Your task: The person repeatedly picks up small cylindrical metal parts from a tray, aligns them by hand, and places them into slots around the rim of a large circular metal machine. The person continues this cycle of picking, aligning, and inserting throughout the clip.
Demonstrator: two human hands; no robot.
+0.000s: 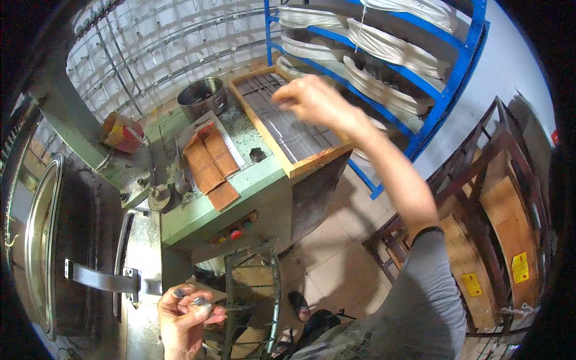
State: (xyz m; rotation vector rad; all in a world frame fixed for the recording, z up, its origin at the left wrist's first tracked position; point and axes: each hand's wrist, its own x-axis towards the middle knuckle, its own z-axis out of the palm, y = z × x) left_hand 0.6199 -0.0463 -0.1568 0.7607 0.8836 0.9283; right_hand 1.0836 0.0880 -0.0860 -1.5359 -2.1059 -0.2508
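My left hand (187,321) is low in the view, palm up, its fingers curled around small silvery metal pieces (199,301). It is next to a bright metal handle (102,277) on a steel surface. My right arm reaches far forward, and my right hand (315,107) hovers over a shallow wooden-framed tray (273,143) with a dark, lined inside. The right fingers are drawn together and a little blurred; whatever they pinch is too small to make out. Dark strips or rods lie in rows in the tray.
The tray rests on a green machine table (198,223) with brown boards (210,157), a metal pot (203,99) and a red button (235,234). A blue rack (420,78) with white bundles stands behind. At right, a dark metal frame (501,138) holds wooden panels (510,222).
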